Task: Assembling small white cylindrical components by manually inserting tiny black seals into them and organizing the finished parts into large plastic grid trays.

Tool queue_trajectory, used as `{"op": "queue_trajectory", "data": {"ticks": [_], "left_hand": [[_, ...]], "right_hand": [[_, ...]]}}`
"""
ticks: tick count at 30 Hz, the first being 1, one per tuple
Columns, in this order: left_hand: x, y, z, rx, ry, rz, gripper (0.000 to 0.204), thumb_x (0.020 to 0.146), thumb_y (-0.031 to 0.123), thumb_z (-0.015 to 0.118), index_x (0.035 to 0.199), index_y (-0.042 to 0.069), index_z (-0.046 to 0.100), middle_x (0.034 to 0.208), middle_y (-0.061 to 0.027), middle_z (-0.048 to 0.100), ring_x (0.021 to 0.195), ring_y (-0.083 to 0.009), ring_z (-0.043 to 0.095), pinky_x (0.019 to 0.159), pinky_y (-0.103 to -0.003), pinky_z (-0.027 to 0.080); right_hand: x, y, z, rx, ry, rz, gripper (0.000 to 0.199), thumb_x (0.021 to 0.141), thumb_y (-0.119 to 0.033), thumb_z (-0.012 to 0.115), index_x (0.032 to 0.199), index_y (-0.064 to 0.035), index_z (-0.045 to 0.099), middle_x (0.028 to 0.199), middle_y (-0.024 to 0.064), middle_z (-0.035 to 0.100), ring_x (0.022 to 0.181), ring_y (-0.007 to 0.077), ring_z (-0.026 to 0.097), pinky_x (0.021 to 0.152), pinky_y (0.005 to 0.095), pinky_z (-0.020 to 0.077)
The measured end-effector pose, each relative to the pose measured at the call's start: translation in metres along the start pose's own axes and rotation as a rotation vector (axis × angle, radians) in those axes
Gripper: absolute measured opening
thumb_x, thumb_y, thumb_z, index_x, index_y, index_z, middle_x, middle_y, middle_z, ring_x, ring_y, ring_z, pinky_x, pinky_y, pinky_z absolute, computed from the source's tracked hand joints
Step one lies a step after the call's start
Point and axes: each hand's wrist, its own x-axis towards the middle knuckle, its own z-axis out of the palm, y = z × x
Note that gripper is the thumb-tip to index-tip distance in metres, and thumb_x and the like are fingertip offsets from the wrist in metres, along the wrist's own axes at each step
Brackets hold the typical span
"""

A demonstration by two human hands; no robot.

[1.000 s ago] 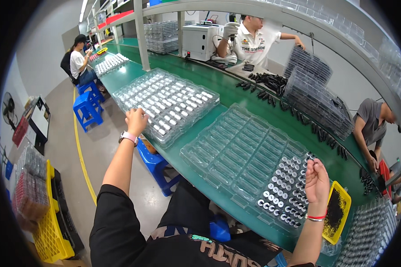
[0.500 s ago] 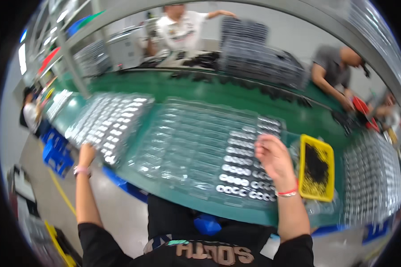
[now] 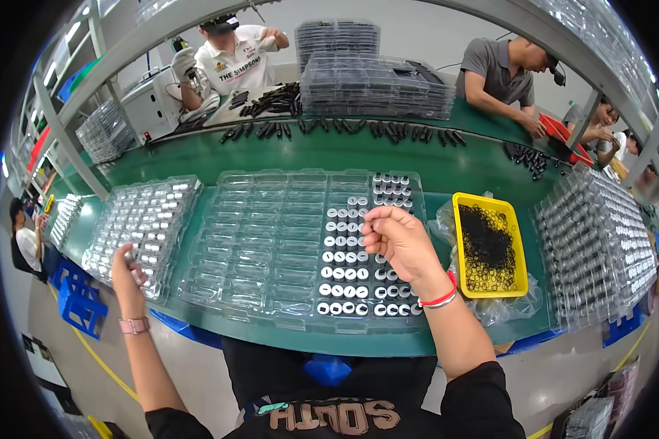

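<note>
My left hand (image 3: 129, 282) is by the near right edge of a clear tray of small white pieces (image 3: 140, 227), thumb and fingers apart, with nothing plainly held. Over the larger clear plastic tray (image 3: 234, 249) in front of me, my right hand (image 3: 399, 241) has its thumb and fingertips pinched together. What lies in that pinch, if anything, is too small to make out. Rows of short dark cylinders with white round tops (image 3: 344, 274) stand in the right part of this tray; its left compartments hold none. Some cylinders are hidden beneath my right hand.
A yellow basket (image 3: 521, 245) of thin black rings stands right of the large tray, on a clear plastic bag (image 3: 516, 311). Stacked filled trays (image 3: 593, 249) rise at far right. Black parts (image 3: 337, 126) line the bench's far side, where co-workers sit. A metal frame (image 3: 69, 157) crosses overhead.
The whole view has shifted and sharpened. My left hand's fingers have drawn back slightly from the left tray and spread. My right hand has moved a little left over the capped cylinders, its fingers pinched.
</note>
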Motion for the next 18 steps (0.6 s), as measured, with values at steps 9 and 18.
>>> {"op": "queue_trajectory", "data": {"ticks": [9, 18], "left_hand": [[-0.14, 0.0, 0.19, -0.185, -1.129, -0.151, 0.031, 0.083, 0.003, 0.052, 0.114, -0.002, 0.052, 0.084, -0.0058, 0.056, 0.049, -0.0046, 0.038, 0.039, -0.015, 0.033], [-0.153, -0.04, 0.22, 0.049, -1.293, 0.033, 0.027, 0.086, 0.007, 0.051, 0.112, 0.002, 0.05, 0.081, -0.0053, 0.056, 0.053, -0.0051, 0.043, 0.043, -0.016, 0.036]], "right_hand": [[-0.007, -0.013, 0.017, -0.083, 0.09, 0.047, 0.011, 0.083, -0.001, 0.049, 0.092, 0.0011, 0.056, 0.073, 0.0087, 0.059, 0.057, 0.0118, 0.057, 0.05, 0.0202, 0.048], [-0.008, -0.013, 0.009, -0.141, 0.043, -0.008, 0.01, 0.083, 0.0, 0.051, 0.091, 0.0019, 0.056, 0.071, 0.0085, 0.058, 0.054, 0.0109, 0.055, 0.049, 0.0209, 0.0478]]}}
